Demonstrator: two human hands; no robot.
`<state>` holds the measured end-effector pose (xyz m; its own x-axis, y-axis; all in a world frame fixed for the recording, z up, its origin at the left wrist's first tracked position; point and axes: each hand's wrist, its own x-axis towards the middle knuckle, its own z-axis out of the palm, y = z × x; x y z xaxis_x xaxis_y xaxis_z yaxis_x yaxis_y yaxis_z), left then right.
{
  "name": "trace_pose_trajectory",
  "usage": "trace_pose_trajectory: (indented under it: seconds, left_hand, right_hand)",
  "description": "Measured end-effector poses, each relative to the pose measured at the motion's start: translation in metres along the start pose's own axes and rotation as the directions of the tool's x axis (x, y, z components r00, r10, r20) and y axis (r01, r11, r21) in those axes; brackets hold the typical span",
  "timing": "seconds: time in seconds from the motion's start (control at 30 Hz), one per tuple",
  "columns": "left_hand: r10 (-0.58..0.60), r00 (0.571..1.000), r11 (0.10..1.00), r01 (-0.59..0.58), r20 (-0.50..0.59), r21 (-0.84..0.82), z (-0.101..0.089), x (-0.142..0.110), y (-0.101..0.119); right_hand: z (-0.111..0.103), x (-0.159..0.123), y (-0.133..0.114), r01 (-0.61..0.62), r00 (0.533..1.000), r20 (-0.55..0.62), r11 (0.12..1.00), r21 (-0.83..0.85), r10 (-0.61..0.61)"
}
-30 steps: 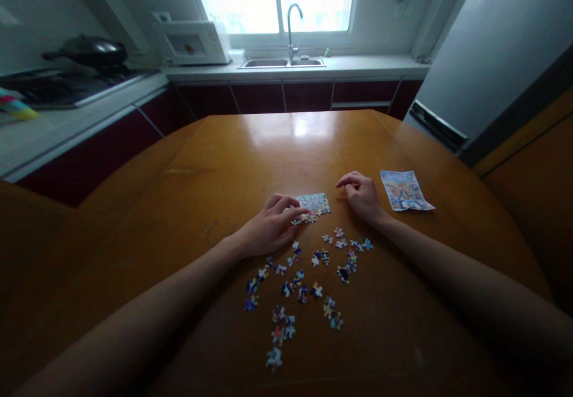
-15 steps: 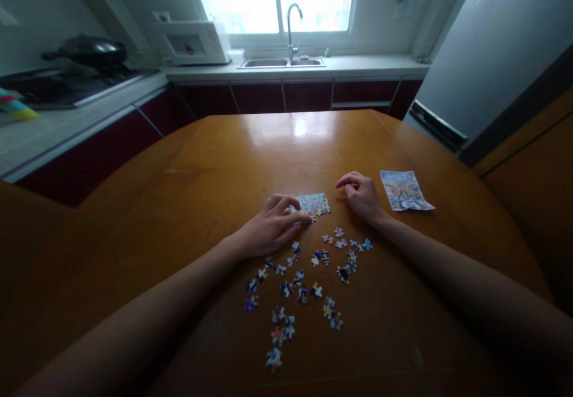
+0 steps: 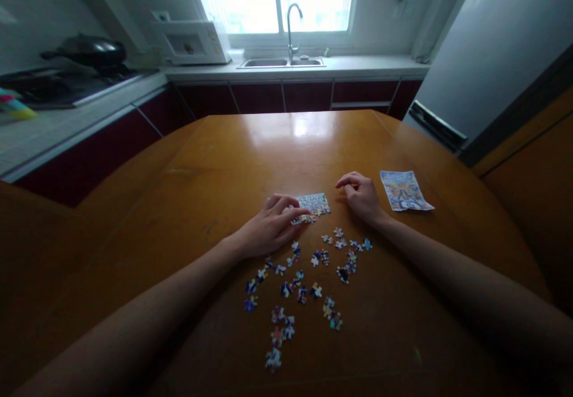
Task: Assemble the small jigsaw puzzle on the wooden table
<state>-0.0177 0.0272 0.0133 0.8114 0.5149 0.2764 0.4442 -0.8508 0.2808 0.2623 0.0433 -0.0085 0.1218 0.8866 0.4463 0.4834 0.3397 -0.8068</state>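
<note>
A small partly joined jigsaw puzzle [image 3: 317, 202] lies on the wooden table, its lower edge uneven. My left hand [image 3: 272, 224] rests at its left side, fingers apart and reaching over the left part, which they hide. Nothing is visibly gripped in that hand. To the right of the puzzle, my right hand [image 3: 359, 196] lies on the table with its fingers loosely curled together and no piece showing in them. Below the hands are scattered several loose jigsaw pieces [image 3: 316, 291], some in small clusters [image 3: 282, 328].
A creased picture sheet [image 3: 405, 190] lies right of my right hand. Beyond the table [image 3: 215, 164] stand a counter with a sink [image 3: 262, 62] and tap, a microwave [image 3: 192, 43], a pan [image 3: 92, 51] on the stove, and a fridge [image 3: 486, 57] at right.
The fingers of my left hand have shifted slightly up and left, so more of the puzzle's lower edge shows. My right hand and the loose pieces look unmoved.
</note>
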Motion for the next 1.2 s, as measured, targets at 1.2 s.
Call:
trace_pose_trajectory:
  seconds: [1.2]
  left_hand:
    - [0.005,1.0,1.0,-0.005,-0.012,-0.024,0.0011,0.0002,-0.0031]
  right_hand:
    - [-0.0011,-0.0022,-0.0012,0.019,1.0,0.011,1.0,-0.015,-0.018]
